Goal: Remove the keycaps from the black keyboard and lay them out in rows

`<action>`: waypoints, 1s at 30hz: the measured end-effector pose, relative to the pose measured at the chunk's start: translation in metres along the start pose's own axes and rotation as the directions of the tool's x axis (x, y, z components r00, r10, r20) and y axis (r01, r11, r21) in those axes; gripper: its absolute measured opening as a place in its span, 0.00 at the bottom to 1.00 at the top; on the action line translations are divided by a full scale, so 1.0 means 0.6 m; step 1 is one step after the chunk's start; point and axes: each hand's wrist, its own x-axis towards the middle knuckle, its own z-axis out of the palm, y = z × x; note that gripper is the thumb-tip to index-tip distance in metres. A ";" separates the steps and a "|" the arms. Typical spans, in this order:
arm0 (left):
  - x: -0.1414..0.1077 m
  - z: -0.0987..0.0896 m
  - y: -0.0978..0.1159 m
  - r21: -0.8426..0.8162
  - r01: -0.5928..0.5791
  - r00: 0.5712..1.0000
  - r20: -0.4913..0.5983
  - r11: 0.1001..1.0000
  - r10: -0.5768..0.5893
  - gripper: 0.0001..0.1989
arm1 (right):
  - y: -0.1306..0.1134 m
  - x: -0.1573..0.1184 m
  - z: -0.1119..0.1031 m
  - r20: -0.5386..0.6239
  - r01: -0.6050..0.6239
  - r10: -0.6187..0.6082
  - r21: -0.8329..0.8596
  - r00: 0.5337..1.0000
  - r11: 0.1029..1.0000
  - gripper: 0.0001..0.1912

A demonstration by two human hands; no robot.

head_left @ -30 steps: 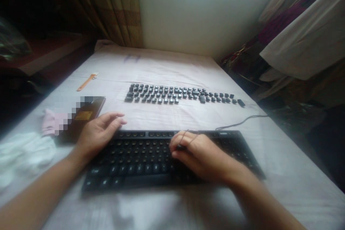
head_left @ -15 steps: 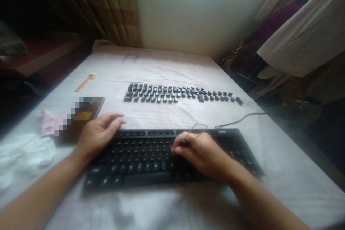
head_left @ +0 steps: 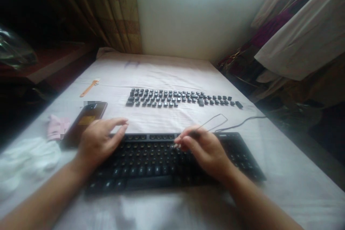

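The right hand point(head_left: 206, 149) has its fingers closed on a wire tool point(head_left: 221, 114) above the black keyboard point(head_left: 145, 158), which lies on the pale sheet point(head_left: 151, 119). Its fingertips are at the exposed key positions, but blur hides whether the tool's lower end touches them. A slanted pull there could bend or snap a mount, and a loose pinch could let the tool slip and scrape the keyboard.

The left hand point(head_left: 98, 138) is over the keyboard's left end, thumb and fingers a little apart, with no object visible between them. If it bears down lightly or unevenly, the keyboard could slide or tip on the soft cloth. That hand is also just beside the phone point(head_left: 87, 119); an outward elbow or wrist could nudge it. Beyond, the loose keys point(head_left: 201, 102) stand in close rows, so a tug on the sheet could scatter their order.
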 end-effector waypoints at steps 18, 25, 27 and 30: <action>-0.045 0.008 0.135 -0.517 0.198 0.896 0.440 0.833 0.060 0.04 | -0.021 -0.017 0.040 0.148 0.382 -0.365 -0.104 0.919 0.918 0.08; -0.034 -0.004 0.140 -0.560 0.415 0.821 0.570 0.717 -0.031 0.06 | -0.029 -0.017 0.034 0.016 0.338 -0.338 -0.110 0.941 0.935 0.13; -0.036 -0.003 0.136 -0.582 0.477 0.803 0.593 0.659 -0.057 0.07 | -0.031 -0.015 0.032 0.011 0.328 -0.330 -0.147 0.944 0.933 0.14; -0.040 0.001 0.133 -0.633 0.565 0.775 0.627 0.530 -0.076 0.08 | -0.029 -0.012 0.034 0.070 0.384 -0.378 -0.217 0.923 0.897 0.13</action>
